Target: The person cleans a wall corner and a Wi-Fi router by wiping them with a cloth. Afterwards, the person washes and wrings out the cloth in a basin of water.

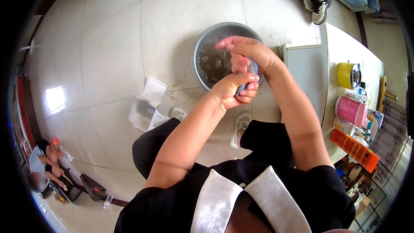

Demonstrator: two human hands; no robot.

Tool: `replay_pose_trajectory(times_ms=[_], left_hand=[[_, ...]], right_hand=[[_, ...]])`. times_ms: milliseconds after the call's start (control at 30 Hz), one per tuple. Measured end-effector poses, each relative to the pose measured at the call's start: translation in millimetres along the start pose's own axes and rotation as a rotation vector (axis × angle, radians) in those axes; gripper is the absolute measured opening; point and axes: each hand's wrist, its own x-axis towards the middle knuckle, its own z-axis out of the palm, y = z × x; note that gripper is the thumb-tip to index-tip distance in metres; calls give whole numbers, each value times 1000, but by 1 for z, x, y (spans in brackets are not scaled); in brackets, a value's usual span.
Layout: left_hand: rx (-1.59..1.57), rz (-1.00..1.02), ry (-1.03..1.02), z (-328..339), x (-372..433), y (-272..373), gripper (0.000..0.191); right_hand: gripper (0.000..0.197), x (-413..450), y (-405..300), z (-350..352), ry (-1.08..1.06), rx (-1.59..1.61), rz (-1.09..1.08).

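Observation:
A round grey basin [195,59] stands on the tiled floor before me, with murky, foamy water [210,63] in it. Over its near right part, my left hand [237,90] is closed around a wet blue-grey cloth [253,68]. My right hand [250,50] is just beyond it, wet, with fingers bent and pointing left above the water. The upper part of the cloth lies against or beside the right palm; how firmly that hand grips it is hidden. Both hands look wet and reddened.
An open white carton [145,110] lies on the floor left of my feet. At right stands a white cabinet [304,71] beside a table [336,45] bearing a yellow container [346,75], a pink tub [351,110] and an orange box [354,149]. A person's shoes [320,11] are at top right; another person [45,163] sits lower left.

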Motion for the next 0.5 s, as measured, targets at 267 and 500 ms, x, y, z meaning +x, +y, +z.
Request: replay_pose_trajectory(times_ms=[267,500], left_hand=[[284,121,306,-26,26,-13,9],[491,292,638,-38,47,-20,20]], right_hand=[[17,19,22,-15,230,-471,94],[13,38,54,-36,446,-600,-21]])
